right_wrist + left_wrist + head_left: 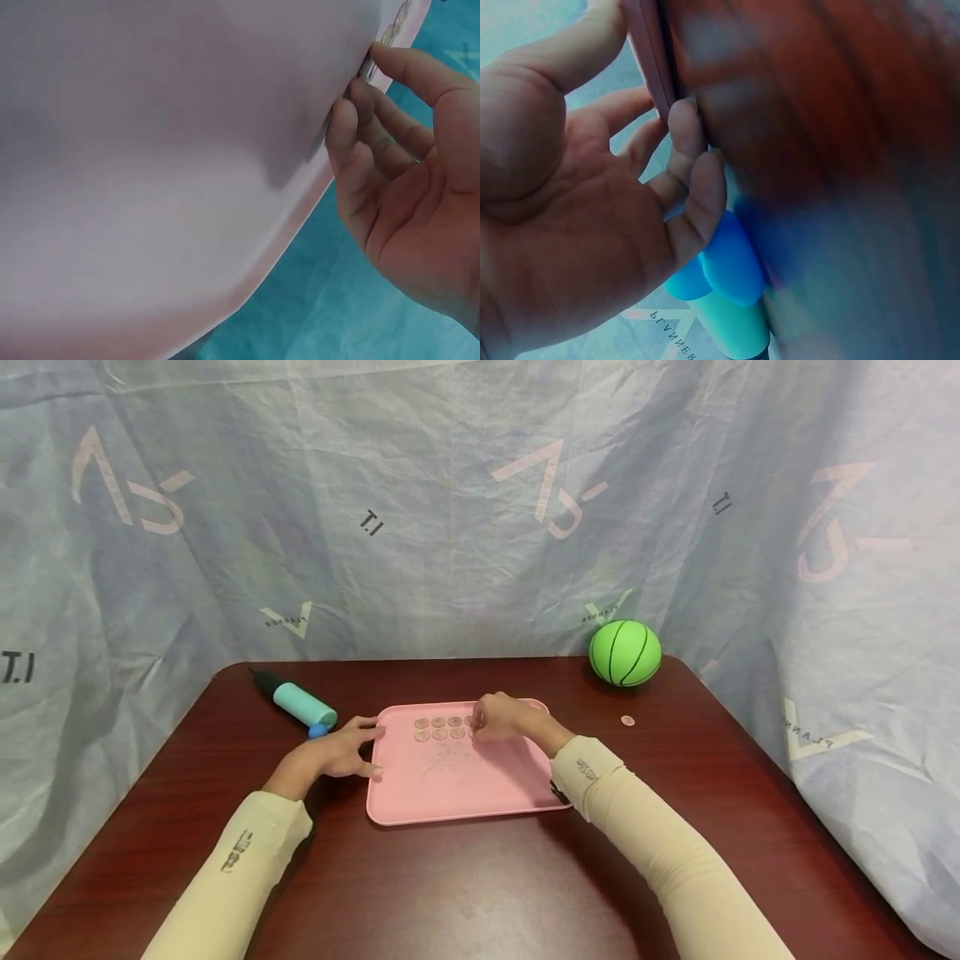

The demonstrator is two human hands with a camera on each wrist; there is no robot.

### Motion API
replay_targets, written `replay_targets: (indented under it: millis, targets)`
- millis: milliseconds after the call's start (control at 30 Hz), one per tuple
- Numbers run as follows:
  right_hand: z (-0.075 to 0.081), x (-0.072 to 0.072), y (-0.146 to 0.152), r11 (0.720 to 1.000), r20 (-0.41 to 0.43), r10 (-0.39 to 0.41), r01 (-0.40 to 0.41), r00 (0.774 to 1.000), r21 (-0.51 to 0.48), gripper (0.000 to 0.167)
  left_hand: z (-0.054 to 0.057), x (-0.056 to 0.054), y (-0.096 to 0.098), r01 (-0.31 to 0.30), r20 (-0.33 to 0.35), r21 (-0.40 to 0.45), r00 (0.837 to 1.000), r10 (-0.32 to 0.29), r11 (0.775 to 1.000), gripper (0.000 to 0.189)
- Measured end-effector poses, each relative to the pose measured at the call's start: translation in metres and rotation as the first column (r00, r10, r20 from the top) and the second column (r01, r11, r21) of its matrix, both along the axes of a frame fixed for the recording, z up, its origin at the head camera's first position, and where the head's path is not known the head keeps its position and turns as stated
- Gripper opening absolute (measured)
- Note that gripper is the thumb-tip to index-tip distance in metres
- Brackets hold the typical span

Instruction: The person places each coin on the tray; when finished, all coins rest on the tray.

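Observation:
A pink tray lies on the table, bearing two rows of coins near its far side. My right hand is over the right end of these rows. Its thumb and fingertips pinch a coin at the tray surface, mostly hidden by the fingers. At the tray's left rim, my left hand touches the edge with spread fingers. In the left wrist view, the other fingers of that hand bend loosely beside the rim.
Beyond the left hand lies a turquoise cylinder with a black end and a blue part. A green ball sits at the table's back right. One loose coin lies right of the tray. Grey cloth hangs behind.

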State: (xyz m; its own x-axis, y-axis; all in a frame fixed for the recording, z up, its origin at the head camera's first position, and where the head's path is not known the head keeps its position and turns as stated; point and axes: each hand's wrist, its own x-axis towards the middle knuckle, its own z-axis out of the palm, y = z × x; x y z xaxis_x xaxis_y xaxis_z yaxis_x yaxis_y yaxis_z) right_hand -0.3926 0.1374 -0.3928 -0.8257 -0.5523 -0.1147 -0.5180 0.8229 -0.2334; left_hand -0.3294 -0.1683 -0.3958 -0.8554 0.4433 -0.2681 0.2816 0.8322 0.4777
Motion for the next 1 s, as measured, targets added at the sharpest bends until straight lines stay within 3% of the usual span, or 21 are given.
replay_targets:
  millis: [200, 433, 533, 667, 800, 900, 1000]
  targets:
    - [0.006, -0.001, 0.026, 0.993, 0.017, -0.002, 0.004, 1.000, -0.116, 0.016, -0.001, 0.000, -0.001, -0.002, 0.001, -0.004, 1.000, 0.002, 1.000, 0.088]
    - [0.008, 0.001, 0.096, 0.976, -0.039, -0.109, 0.099, 0.993, -0.194, 0.018, -0.001, -0.001, -0.001, 0.004, -0.003, 0.008, 1.000, -0.004, 1.000, 0.087]
    - [0.003, 0.000, 0.136, 0.964, -0.093, -0.187, 0.165, 0.978, -0.209, 0.017, 0.000, -0.001, -0.002, 0.007, -0.004, 0.000, 1.000, -0.007, 1.000, 0.087]
    - [-0.002, 0.000, 0.189, 0.935, -0.140, -0.325, 0.295, 0.935, -0.198, 0.018, 0.001, -0.002, -0.002, 0.005, -0.004, -0.004, 1.000, -0.005, 1.000, 0.087]
    - [-0.006, 0.005, 0.228, 0.901, -0.067, -0.420, 0.407, 0.905, -0.151, 0.028, 0.000, -0.002, -0.001, 0.018, -0.003, -0.002, 1.000, -0.018, 1.000, 0.087]
    - [-0.008, 0.007, 0.245, 0.884, 0.018, -0.450, 0.448, 0.893, -0.134, 0.036, 0.000, -0.003, 0.000, 0.024, -0.001, -0.006, 1.000, -0.024, 1.000, 0.087]
    - [-0.010, 0.006, 0.253, 0.876, 0.048, -0.455, 0.456, 0.889, -0.156, 0.030, 0.000, -0.003, 0.001, 0.015, 0.005, -0.014, 1.000, -0.015, 1.000, 0.088]
